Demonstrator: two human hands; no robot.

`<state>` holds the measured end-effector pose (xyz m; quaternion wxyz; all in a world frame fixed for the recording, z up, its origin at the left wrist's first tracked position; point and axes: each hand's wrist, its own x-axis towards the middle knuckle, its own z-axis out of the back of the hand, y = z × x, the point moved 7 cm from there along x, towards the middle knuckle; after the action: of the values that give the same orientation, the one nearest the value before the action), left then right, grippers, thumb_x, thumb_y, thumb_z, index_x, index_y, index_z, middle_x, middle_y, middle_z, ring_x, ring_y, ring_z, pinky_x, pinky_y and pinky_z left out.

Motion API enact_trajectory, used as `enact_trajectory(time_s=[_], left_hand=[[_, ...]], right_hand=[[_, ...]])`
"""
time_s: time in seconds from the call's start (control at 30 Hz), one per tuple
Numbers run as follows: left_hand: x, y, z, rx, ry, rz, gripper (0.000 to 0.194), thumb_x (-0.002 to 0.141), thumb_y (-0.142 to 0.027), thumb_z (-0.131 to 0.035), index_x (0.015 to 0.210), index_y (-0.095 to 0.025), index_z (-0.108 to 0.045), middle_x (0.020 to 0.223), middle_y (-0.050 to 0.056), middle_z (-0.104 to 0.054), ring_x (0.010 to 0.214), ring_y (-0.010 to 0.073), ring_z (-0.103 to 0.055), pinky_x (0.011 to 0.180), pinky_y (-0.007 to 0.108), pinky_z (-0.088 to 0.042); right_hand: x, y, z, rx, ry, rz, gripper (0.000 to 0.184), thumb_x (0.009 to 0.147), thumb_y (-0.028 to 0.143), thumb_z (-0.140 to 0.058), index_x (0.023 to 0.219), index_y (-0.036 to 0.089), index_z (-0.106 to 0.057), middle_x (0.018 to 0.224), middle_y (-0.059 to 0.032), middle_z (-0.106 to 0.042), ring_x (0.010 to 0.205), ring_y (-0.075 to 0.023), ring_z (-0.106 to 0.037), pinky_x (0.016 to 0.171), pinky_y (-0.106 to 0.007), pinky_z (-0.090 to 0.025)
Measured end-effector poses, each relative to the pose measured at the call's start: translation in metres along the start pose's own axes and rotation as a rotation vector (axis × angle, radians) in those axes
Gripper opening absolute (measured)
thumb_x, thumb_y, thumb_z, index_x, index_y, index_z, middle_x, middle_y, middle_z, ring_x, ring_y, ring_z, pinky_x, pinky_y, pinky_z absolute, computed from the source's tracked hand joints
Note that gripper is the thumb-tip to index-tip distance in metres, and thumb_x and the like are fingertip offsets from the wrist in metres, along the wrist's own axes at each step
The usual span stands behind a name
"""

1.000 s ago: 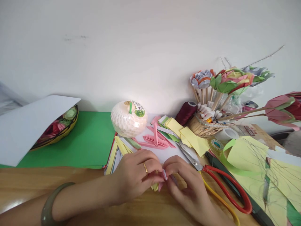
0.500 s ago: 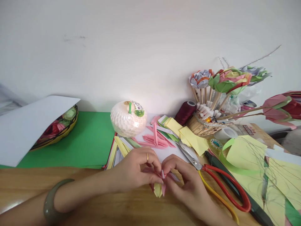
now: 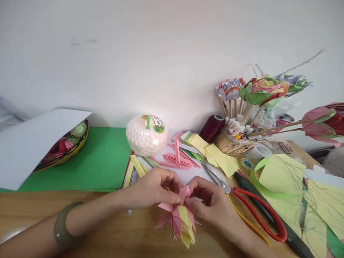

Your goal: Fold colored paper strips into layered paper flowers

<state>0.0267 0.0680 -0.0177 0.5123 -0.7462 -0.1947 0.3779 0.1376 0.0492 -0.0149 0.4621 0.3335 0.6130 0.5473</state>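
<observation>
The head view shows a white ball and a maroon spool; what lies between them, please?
Paper slips in pink, white, green and yellow, in the head view.

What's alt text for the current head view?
A left hand and right hand hold a pink-and-yellow folded-paper piece over a wooden table. Beyond them lie pink folded strips; to the right are scissors and a container of paper flowers.

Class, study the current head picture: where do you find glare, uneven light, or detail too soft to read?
Head view: glare on the wrapped fruit and, lower left, on the table; the wall glows just above the fruit, greyer toward the upper corners; the label is too small to read; the folded pink-and-yellow paper shows clear edges.
</observation>
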Motion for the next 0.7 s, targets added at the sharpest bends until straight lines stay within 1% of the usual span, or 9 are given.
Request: enact_trajectory(time_s=[0.13, 0.27, 0.37, 0.47, 0.57, 0.7], left_hand=[[0.0025, 0.0021, -0.0003, -0.085, 0.031, 0.032, 0.011, 0.062, -0.013, -0.069, 0.070, -0.014, -0.062, 0.068, -0.002, -0.064, 0.063, 0.0089, -0.057, 0.060, 0.021, -0.043], [0.0034, 0.0023, 0.0003, -0.122, -0.003, 0.055, 0.013, 0.058, -0.011, -0.070, 0.068, -0.013, -0.061, 0.064, -0.003, -0.062, 0.060, 0.0080, -0.055, 0.058, 0.021, -0.043], [0.0036, 0.0009, 0.0019, -0.120, -0.043, 0.044, 0.016, 0.057, -0.012, -0.071, 0.068, -0.013, -0.060, 0.064, -0.002, -0.061, 0.061, 0.0087, -0.055, 0.058, 0.021, -0.043], [0.0031, -0.0018, 0.0042, -0.068, -0.093, -0.012, 0.017, 0.058, -0.011, -0.070, 0.069, -0.014, -0.058, 0.063, -0.003, -0.060, 0.060, 0.0088, -0.053, 0.057, 0.021, -0.042], [0.0017, -0.0028, 0.0051, 0.017, -0.140, -0.054, 0.014, 0.060, -0.011, -0.067, 0.069, -0.014, -0.057, 0.064, -0.003, -0.059, 0.060, 0.0088, -0.052, 0.057, 0.022, -0.040], [0.0015, -0.0008, 0.0054, 0.061, -0.201, -0.062, 0.012, 0.062, -0.014, -0.065, 0.066, -0.014, -0.054, 0.062, -0.003, -0.057, 0.059, 0.0092, -0.050, 0.056, 0.023, -0.039]], right_hand=[[0.0004, -0.0014, -0.0008, 0.058, 0.025, 0.006, 0.020, 0.075, 0.031, -0.066, 0.070, 0.017, -0.052, 0.066, 0.0019, -0.055, 0.060, -0.0103, -0.051, 0.056, -0.022, -0.041], [-0.0010, -0.0002, -0.0005, 0.063, 0.024, 0.020, 0.017, 0.077, 0.030, -0.064, 0.072, 0.017, -0.053, 0.066, 0.0015, -0.055, 0.060, -0.0101, -0.050, 0.056, -0.022, -0.040], [-0.0016, 0.0022, 0.0019, -0.030, -0.040, 0.059, 0.012, 0.078, 0.025, -0.061, 0.072, 0.017, -0.054, 0.067, 0.0015, -0.056, 0.061, -0.0102, -0.050, 0.056, -0.021, -0.041], [-0.0024, 0.0056, 0.0041, -0.165, -0.118, 0.119, 0.011, 0.076, 0.020, -0.060, 0.068, 0.017, -0.054, 0.065, 0.0022, -0.057, 0.061, -0.0106, -0.052, 0.056, -0.020, -0.042], [-0.0029, 0.0059, 0.0036, -0.273, -0.139, 0.138, 0.010, 0.076, 0.018, -0.058, 0.067, 0.018, -0.053, 0.063, 0.0025, -0.057, 0.060, -0.0108, -0.053, 0.055, -0.019, -0.043], [-0.0027, 0.0036, 0.0046, -0.352, -0.165, 0.120, 0.011, 0.078, 0.021, -0.056, 0.067, 0.018, -0.053, 0.063, 0.0016, -0.059, 0.059, -0.0113, -0.053, 0.054, -0.019, -0.043]])
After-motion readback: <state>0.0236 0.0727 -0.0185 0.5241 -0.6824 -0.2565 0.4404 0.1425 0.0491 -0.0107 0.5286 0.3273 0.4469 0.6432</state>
